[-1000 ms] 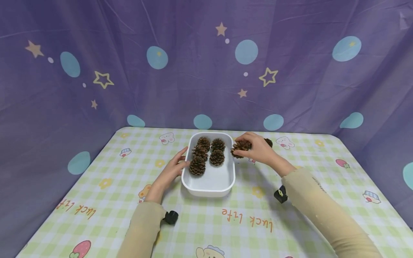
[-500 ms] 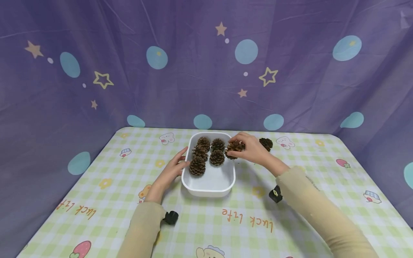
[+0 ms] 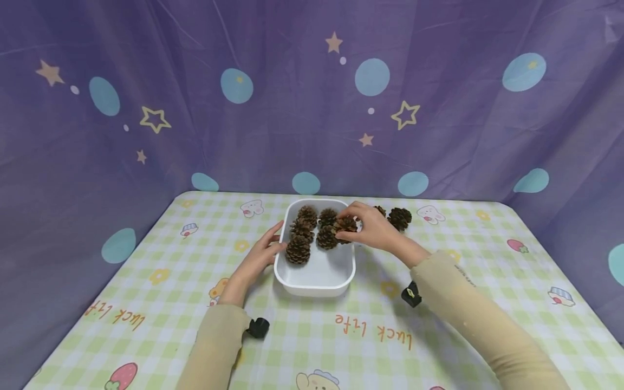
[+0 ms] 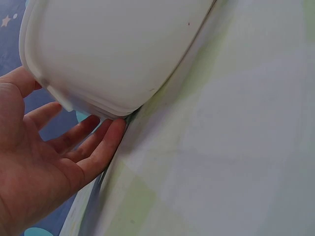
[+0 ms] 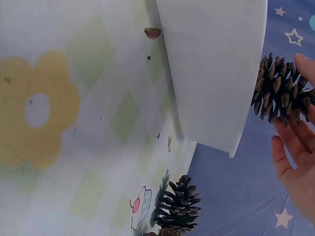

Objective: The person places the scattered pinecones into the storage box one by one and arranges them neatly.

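Observation:
My right hand (image 3: 376, 230) pinches a brown pine cone (image 3: 346, 227) at the right rim of a white rectangular tub (image 3: 316, 288). In the right wrist view that pine cone (image 5: 279, 91) sits between thumb and fingers beside the tub wall. On the tub's left side, my left hand (image 3: 260, 254) rests with spread, fairly straight fingers touching the outer wall; its fingertips (image 4: 115, 127) lie low against the tub in the left wrist view. Inside the tub are several pine cones, one of them a larger cone (image 3: 298, 250) at the front left.
Two more pine cones lie right of the tub: one (image 3: 401, 218) shows fully, the other (image 3: 380, 210) partly behind my right hand. Small brown bits (image 5: 152, 33) are scattered on the checked tablecloth (image 3: 161, 325). A purple curtain (image 3: 302, 108) hangs behind the table.
My right hand has moved left with the pine cone, from right of the tub to over its right rim. Two cones behind it now show. The left hand has stayed in place.

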A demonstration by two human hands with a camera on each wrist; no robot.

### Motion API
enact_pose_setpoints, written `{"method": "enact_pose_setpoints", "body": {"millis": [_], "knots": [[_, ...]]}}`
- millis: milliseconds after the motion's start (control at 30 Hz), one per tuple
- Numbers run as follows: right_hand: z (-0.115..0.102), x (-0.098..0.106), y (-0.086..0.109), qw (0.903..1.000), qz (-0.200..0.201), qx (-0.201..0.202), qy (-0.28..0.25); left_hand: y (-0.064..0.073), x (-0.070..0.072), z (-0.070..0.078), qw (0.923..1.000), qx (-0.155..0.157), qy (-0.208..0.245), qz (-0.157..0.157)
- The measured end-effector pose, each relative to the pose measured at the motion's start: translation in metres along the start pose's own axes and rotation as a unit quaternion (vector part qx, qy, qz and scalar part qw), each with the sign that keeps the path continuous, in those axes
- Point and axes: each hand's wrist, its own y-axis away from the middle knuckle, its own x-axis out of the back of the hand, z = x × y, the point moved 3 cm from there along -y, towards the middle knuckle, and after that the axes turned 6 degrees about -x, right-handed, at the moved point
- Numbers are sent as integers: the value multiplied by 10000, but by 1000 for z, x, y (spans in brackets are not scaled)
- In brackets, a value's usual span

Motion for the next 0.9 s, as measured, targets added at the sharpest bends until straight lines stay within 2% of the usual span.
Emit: {"method": "enact_pose_setpoints", "body": {"millis": [400,700,900], "knots": [[-5,-11,-1,9999,-117,12,105,0,1,0,10000,-2,35,-23],[-5,-18,-2,9993,-153,154,293,9,-3,22,9997,112,182,-93],[-6,-23,0,9990,-241,149,336,4,-1,9,9999,85,56,-18]]}}
